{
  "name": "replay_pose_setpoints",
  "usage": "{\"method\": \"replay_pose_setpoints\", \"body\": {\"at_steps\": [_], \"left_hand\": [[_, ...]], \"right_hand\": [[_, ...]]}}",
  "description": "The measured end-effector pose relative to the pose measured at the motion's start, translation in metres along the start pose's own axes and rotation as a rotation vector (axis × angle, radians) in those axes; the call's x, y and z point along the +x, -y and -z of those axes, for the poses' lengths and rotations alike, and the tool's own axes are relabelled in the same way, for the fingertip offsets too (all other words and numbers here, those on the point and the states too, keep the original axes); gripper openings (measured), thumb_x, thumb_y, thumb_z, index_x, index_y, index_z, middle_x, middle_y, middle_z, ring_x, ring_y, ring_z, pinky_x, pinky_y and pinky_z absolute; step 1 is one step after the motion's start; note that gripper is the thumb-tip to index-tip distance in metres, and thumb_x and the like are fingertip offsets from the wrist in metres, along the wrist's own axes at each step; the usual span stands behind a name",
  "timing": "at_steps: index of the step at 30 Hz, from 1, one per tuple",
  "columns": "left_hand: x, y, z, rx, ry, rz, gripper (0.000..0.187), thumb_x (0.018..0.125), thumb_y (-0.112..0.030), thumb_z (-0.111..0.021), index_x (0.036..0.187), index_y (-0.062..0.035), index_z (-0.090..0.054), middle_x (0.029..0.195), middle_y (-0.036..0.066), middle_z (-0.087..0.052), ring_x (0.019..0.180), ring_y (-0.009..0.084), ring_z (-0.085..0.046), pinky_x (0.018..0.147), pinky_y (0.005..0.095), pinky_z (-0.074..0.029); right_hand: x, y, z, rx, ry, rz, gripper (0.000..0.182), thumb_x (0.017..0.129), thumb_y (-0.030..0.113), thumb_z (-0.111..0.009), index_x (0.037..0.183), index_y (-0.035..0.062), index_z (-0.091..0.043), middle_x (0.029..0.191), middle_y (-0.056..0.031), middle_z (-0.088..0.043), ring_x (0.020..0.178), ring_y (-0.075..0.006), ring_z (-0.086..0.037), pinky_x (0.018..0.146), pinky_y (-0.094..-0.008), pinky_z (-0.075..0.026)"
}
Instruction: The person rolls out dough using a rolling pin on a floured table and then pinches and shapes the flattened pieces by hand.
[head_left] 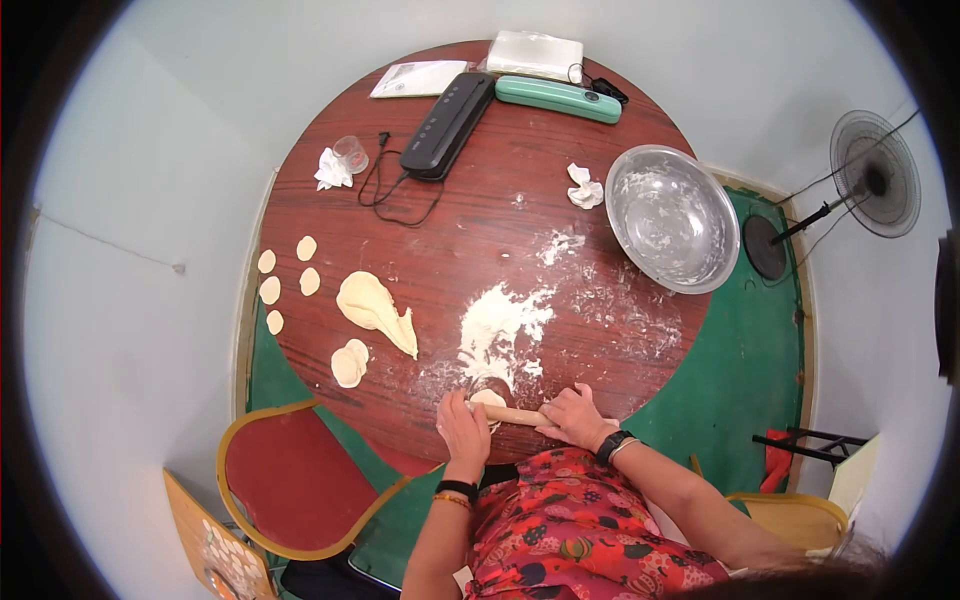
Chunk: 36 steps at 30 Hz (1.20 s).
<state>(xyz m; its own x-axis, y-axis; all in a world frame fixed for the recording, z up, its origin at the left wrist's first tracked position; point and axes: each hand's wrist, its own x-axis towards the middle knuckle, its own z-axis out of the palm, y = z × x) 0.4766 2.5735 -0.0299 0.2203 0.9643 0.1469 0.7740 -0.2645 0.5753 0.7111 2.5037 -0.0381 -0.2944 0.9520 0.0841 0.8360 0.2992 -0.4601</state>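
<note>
A wooden rolling pin [518,415] lies near the table's front edge, over a small flattened round of dough [487,398]. My left hand [463,430] is closed over the pin's left end, close beside the dough. On its right end, my right hand [575,416] grips the pin with bent fingers. White flour [500,328] is spread just beyond the hands. To the left lie a large lump of dough [370,303] and a small pile of flattened dough rounds [349,363]. Several single dough pieces [309,282] sit farther left.
A large metal bowl [668,215] stands at the table's right edge beside crumpled tissue [584,187]. At the back are a black sealer-like device [448,125] with a cord, a green device [558,98] and white packets [535,55]. A red chair [297,480] stands left.
</note>
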Motion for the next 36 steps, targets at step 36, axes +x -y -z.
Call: {"method": "replay_pose_setpoints", "body": {"at_steps": [36], "left_hand": [[0.037, 0.029, -0.014, -0.176, 0.127, 0.072, 0.045, 0.088, -0.012, -0.063, 0.126, 0.0058, -0.045, 0.117, 0.027, -0.049, 0.109, 0.0417, -0.046, 0.096, 0.0495, -0.036]], "right_hand": [[0.009, -0.016, 0.007, 0.157, -0.136, -0.252, 0.033, 0.079, 0.036, -0.073, 0.104, 0.0156, -0.066, 0.089, -0.0012, -0.061, 0.094, -0.0238, -0.054, 0.096, -0.0534, -0.030]]}}
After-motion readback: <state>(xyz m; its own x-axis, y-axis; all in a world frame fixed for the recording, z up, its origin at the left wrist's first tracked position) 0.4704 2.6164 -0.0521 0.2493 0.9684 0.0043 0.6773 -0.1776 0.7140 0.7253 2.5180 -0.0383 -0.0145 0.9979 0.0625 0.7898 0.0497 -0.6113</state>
